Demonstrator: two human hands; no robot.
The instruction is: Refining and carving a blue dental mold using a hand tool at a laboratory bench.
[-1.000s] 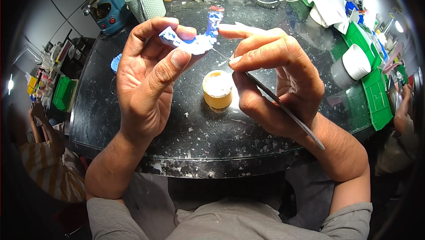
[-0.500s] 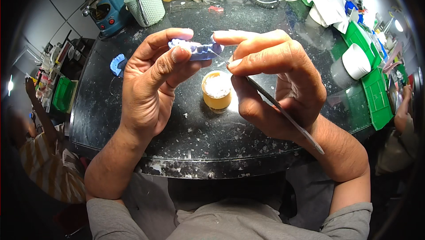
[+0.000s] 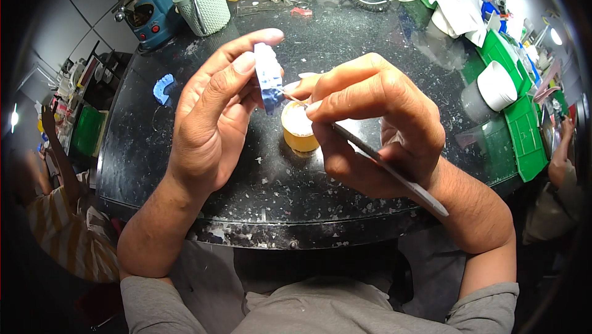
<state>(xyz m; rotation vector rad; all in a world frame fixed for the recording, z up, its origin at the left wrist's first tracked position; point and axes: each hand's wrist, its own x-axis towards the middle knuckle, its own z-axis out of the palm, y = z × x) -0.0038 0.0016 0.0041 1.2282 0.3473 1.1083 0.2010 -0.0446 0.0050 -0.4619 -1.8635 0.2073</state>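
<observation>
My left hand (image 3: 213, 109) grips a blue dental model (image 3: 269, 80) between thumb and fingers, tilted so its row of teeth runs nearly upright. Pinched like a pen in my right hand (image 3: 382, 118) is a slim metal dental carving tool (image 3: 388, 169). Its thin tip meets or nearly meets the lower end of the model; I cannot tell whether they touch. Just below stands a small yellow cup (image 3: 300, 142) with white material inside, partly behind my right fingers. Another blue arch-shaped dental piece (image 3: 163, 89) lies on the dark table to the left of my left hand.
The speckled black table (image 3: 246, 201) curves around me. At its back left are a blue machine (image 3: 154, 23) and a pale green basket (image 3: 206, 13) of tools. Green bins (image 3: 526, 140) and a white cup (image 3: 496, 83) line the right side. Other people sit at both sides.
My left hand has turned the dental model from lying sideways to nearly upright. My right hand has come slightly down and left, bringing the carving tool to the model's lower end.
</observation>
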